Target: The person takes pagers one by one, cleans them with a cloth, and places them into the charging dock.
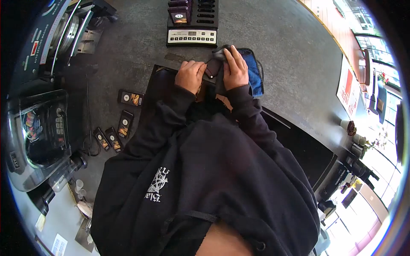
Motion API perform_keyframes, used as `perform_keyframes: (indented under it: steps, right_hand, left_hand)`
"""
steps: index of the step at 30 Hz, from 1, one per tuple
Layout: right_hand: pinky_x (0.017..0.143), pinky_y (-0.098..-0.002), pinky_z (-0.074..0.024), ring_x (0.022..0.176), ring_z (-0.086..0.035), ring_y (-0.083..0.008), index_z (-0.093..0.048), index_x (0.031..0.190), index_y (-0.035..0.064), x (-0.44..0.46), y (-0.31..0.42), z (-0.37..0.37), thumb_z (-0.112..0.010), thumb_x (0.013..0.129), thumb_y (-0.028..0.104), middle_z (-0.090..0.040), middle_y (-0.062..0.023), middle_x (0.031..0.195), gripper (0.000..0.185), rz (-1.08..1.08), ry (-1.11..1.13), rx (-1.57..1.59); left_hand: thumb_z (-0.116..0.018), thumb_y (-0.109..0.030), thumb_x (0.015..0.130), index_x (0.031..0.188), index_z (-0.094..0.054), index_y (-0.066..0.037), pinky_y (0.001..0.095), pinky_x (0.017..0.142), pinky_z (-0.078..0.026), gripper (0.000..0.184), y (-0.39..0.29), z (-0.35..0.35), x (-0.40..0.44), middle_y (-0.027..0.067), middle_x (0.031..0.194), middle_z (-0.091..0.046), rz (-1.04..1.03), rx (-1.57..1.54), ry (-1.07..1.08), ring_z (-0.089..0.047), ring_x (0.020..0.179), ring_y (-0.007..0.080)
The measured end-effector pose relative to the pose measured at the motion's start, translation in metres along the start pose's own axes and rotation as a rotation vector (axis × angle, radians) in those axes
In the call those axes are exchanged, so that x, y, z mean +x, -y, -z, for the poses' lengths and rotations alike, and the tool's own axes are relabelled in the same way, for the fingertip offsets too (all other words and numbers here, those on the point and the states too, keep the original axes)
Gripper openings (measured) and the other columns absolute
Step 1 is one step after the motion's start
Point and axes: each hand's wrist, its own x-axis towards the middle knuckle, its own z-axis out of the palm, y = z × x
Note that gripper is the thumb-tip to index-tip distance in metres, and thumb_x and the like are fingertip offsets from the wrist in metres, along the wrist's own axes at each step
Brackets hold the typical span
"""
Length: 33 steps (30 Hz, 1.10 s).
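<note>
Above the counter's front edge, my left hand pinches a small dark pager by its left side. The pager's dark reddish face shows, with a light dot near its lower corner. My right hand is closed on a dark grey cloth, which bunches above its fingers and hangs down beside the pager. A blue cloth with a dark edge lies on the counter just right of that hand. To the left lie loose pagers: one near the edge, another below it, and two close together.
Ahead stands a numbered pager charging base with a keypad and several pagers in its left slots. An auto sealing machine and a black appliance with a clear cover are at left. A sign stands at right.
</note>
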Motion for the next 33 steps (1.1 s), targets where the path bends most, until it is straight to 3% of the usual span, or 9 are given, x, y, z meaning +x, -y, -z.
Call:
perform_keyframes:
  steps: [5, 8, 10, 13, 16, 28, 33]
  right_hand:
    - [0.099, -0.0384, -0.0366, 0.12, -0.045, -0.0282, -0.056, 0.12, 0.0095, -0.002, 0.001, -0.004, -0.055, 0.082, 0.006, -0.049, -0.011, 0.13, 0.038, 0.05, 0.063, -0.174]
    - [0.099, -0.039, -0.036, 0.121, -0.044, -0.0289, -0.055, 0.12, 0.0075, -0.002, 0.001, -0.005, -0.055, 0.083, 0.009, -0.049, -0.0114, 0.13, 0.037, 0.05, 0.065, -0.194]
    - [0.1, -0.0395, -0.0354, 0.122, -0.043, -0.0296, -0.054, 0.12, 0.0063, -0.002, 0.004, -0.005, -0.054, 0.084, 0.01, -0.048, -0.0116, 0.131, 0.037, 0.053, 0.066, -0.186]
    - [0.102, -0.0408, -0.0332, 0.125, -0.041, -0.0315, -0.053, 0.121, 0.0029, -0.005, 0.011, -0.006, -0.053, 0.086, 0.013, -0.047, -0.013, 0.132, 0.037, 0.052, 0.083, -0.275]
    - [0.104, -0.0423, -0.0309, 0.126, -0.039, -0.0328, -0.052, 0.122, 0.0003, -0.006, 0.013, -0.007, -0.052, 0.087, 0.015, -0.045, -0.0143, 0.133, 0.037, 0.094, 0.112, -0.311]
    - [0.105, -0.042, -0.0317, 0.124, -0.042, -0.0287, -0.053, 0.12, 0.0015, -0.013, 0.016, -0.005, -0.055, 0.084, 0.007, -0.048, -0.0125, 0.131, 0.036, 0.28, 0.252, -0.124]
    - [0.106, -0.042, -0.0318, 0.126, -0.041, -0.0278, -0.054, 0.119, 0.0031, -0.013, 0.011, 0.005, -0.056, 0.083, 0.006, -0.049, -0.0117, 0.13, 0.036, 0.342, 0.337, 0.003]
  left_hand:
    - [-0.061, -0.022, 0.084, 0.092, -0.065, -0.003, 0.0375, 0.072, -0.045, 0.021, -0.001, 0.0, -0.004, 0.0112, 0.083, -0.061, -0.007, 0.071, 0.0, -0.056, 0.082, 0.03]
    - [-0.07, -0.024, 0.077, 0.101, -0.061, -0.004, 0.0369, 0.075, -0.046, 0.032, -0.006, 0.006, -0.009, 0.0097, 0.091, -0.062, 0.007, -0.045, -0.016, -0.056, 0.088, 0.0283]
    - [-0.079, -0.024, 0.067, 0.11, -0.055, -0.006, 0.0361, 0.081, -0.046, 0.052, -0.005, 0.007, -0.015, 0.0084, 0.1, -0.061, -0.052, -0.051, -0.034, -0.055, 0.096, 0.0264]
    - [-0.083, -0.023, 0.062, 0.112, -0.053, -0.008, 0.0354, 0.085, -0.046, 0.06, 0.0, -0.003, -0.019, 0.0072, 0.103, -0.061, -0.018, -0.062, -0.057, -0.054, 0.101, 0.0261]
    - [-0.081, -0.02, 0.058, 0.106, -0.053, -0.006, 0.0363, 0.086, -0.043, 0.057, 0.0, -0.009, -0.022, 0.008, 0.101, -0.061, 0.019, -0.094, -0.099, -0.054, 0.097, 0.0278]
    - [-0.083, -0.013, 0.054, 0.108, -0.047, -0.007, 0.0346, 0.079, -0.047, 0.066, -0.002, -0.015, -0.025, 0.0093, 0.098, -0.061, 0.232, -0.317, -0.167, -0.059, 0.091, 0.0255]
    - [-0.085, -0.017, 0.057, 0.113, -0.043, -0.006, 0.0328, 0.079, -0.05, 0.07, -0.001, -0.014, -0.025, 0.0129, 0.099, -0.063, 0.251, -0.337, -0.149, -0.063, 0.093, 0.024]
